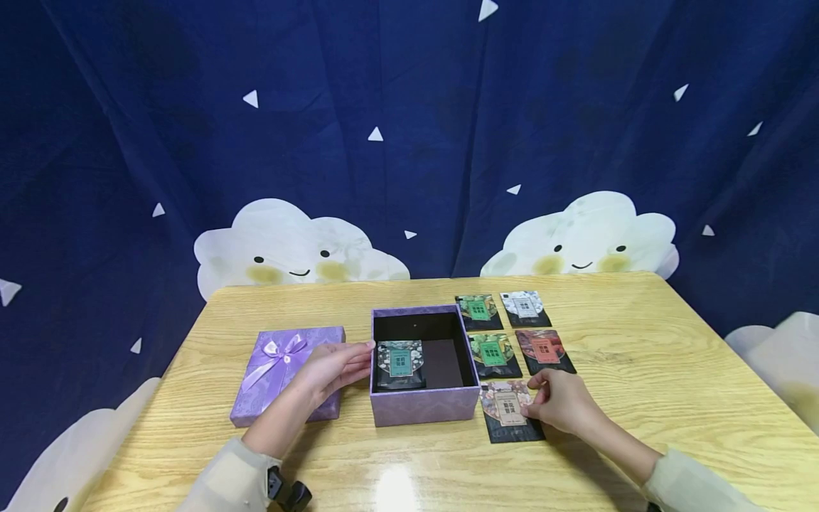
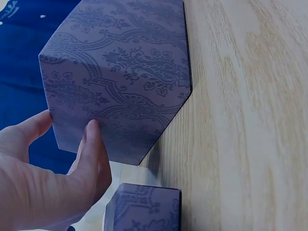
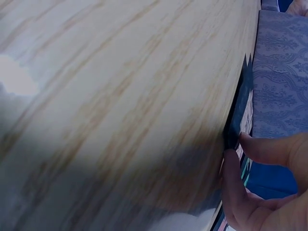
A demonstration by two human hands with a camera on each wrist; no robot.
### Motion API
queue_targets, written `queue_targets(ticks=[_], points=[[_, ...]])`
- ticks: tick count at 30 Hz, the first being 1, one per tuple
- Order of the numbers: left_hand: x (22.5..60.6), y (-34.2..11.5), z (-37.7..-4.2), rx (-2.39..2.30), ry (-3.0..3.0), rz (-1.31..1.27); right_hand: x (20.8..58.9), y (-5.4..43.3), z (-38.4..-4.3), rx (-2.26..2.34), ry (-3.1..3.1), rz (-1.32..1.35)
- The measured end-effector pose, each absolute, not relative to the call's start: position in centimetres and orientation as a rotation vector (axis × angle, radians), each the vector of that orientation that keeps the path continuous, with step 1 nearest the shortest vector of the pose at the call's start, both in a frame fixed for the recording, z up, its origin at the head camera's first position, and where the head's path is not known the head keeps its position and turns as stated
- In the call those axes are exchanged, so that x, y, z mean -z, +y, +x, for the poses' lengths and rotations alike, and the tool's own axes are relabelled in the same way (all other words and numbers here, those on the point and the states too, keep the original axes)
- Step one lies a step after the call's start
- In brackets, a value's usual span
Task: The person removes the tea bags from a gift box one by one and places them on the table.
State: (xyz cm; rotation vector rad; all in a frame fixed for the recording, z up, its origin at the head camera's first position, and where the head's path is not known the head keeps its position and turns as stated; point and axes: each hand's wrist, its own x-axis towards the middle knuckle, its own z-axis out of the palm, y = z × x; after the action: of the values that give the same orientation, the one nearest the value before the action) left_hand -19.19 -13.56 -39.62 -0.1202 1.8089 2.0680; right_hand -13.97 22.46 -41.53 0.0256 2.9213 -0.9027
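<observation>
A purple patterned gift box point(image 1: 425, 407) sits lidless on the table, its dark inside showing one black sachet with a teal label point(image 1: 400, 363). My left hand point(image 1: 334, 366) touches the box's left wall and rim with its fingertips; in the left wrist view the fingers point(image 2: 91, 149) rest against the outside of the patterned wall. To the right of the box, my right hand point(image 1: 563, 400) pinches the right edge of a sachet with a pale pink floral label point(image 1: 510, 409). The right wrist view shows thumb and finger on that edge, close to the tabletop.
Behind the pinched sachet lie two green-label sachets point(image 1: 495, 355), a red-label sachet point(image 1: 544, 348) and a white-label sachet point(image 1: 525, 308). The purple lid point(image 1: 259, 380) with its ribbon bow is left of the box, behind my left forearm. A blue curtain hangs at the table's far edge.
</observation>
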Motion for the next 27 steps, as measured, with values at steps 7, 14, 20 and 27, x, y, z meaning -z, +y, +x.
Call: queue_targets(ticks=[7, 14, 20, 27], points=[[39.5, -13.4, -19.2, -2.049, 1.823, -0.180, 41.2, 22.5, -14.0, 0.903, 2.907, 0.025], [39.8, -13.5, -19.4, -2.049, 1.827, -0.185, 39.6, 22.9, -14.7, 0.943, 2.898, -0.107], [39.8, -13.5, -19.4, -2.050, 1.830, -0.193, 37.6, 22.6, -16.0, 0.964, 2.885, -0.167], [39.9, -13.5, -19.4, -2.044, 1.828, -0.184, 35.4, 21.8, -17.4, 1.076, 2.768, -0.123]])
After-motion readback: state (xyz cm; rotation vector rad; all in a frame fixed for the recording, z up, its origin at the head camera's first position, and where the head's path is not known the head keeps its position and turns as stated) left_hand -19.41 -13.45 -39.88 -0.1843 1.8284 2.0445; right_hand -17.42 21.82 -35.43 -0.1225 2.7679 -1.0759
